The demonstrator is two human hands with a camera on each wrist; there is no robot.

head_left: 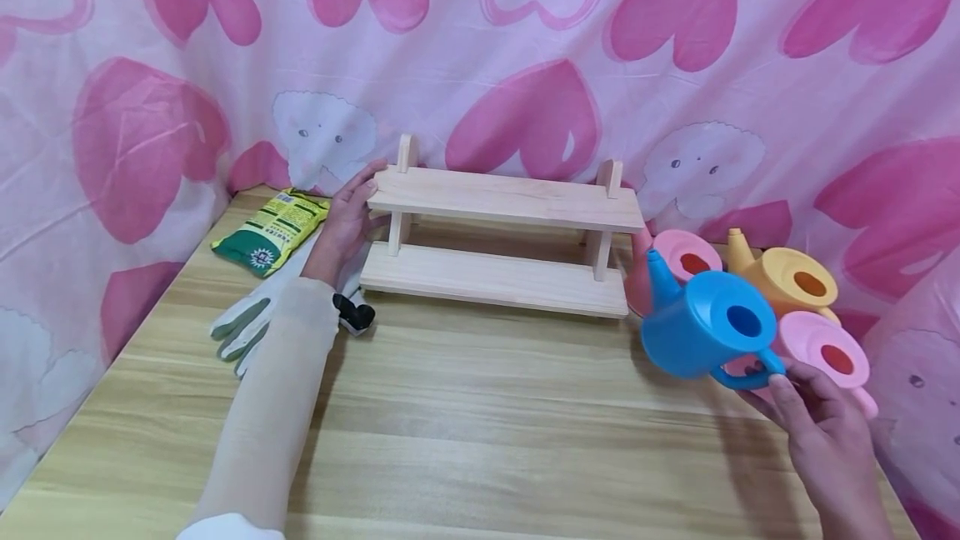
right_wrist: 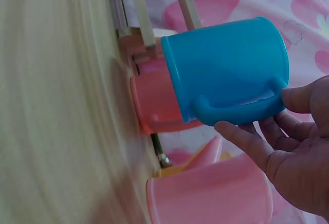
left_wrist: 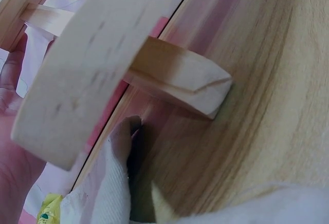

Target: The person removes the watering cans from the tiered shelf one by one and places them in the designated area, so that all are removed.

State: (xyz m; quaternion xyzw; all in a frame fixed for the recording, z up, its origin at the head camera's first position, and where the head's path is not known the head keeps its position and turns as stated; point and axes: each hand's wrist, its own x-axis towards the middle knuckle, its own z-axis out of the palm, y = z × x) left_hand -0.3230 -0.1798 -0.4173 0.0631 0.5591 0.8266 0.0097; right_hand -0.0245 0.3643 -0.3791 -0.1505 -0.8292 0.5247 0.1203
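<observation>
My right hand (head_left: 832, 432) pinches the handle of a blue watering can (head_left: 701, 327) between thumb and fingers. In the right wrist view the blue can (right_wrist: 226, 70) is held off the tabletop, beside a pink watering can (right_wrist: 211, 193). A two-tier wooden shelf (head_left: 495, 273) stands at the middle back of the table. At its left end, my left hand (head_left: 347, 227) grips the upper board, fingers above and below the edge. The left wrist view shows this hand (left_wrist: 15, 147) next to the board's end (left_wrist: 87, 75); part of its fingers is hidden.
Around the blue can stand a yellow watering can (head_left: 795, 282), a pink one (head_left: 825, 348) and a coral-pink one (head_left: 686, 252). Left of the shelf lie a yellow-green packet (head_left: 273, 232) and white-grey gloves (head_left: 247, 323). A black-handled item (head_left: 354, 313) shows by the left sleeve. Heart-patterned cloth (head_left: 525, 115) hangs behind.
</observation>
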